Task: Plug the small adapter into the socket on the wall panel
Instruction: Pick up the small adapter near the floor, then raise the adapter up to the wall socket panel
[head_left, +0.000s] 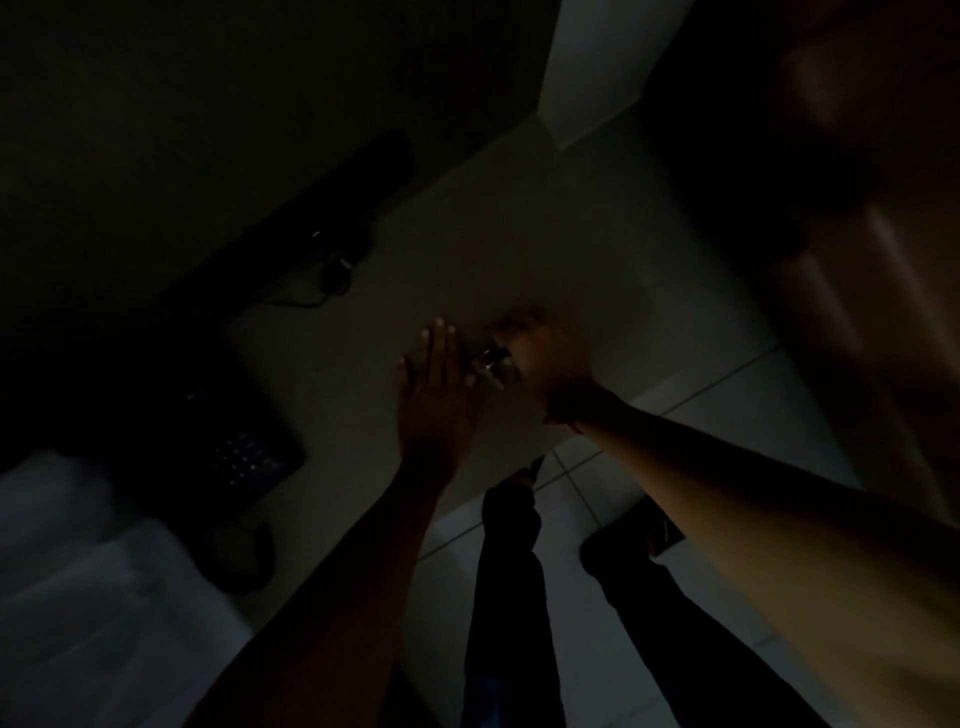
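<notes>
The scene is very dark. My left hand (434, 387) lies flat against the pale wall (519, 249), fingers straight and pointing up, holding nothing. Right beside it my right hand (540, 358) is curled around a small shiny object (491, 364), apparently the adapter, pressed toward the wall between the two hands. The wall panel and its socket are hidden under my hands and by the gloom.
A dark bar-shaped device (332, 208) with a trailing cable (311, 291) sits at upper left. A black perforated box (239, 447) and white cloth (93, 571) lie at lower left. My dark trouser legs (509, 597) stand on pale floor tiles (727, 395). A brown wooden surface (872, 260) rises at right.
</notes>
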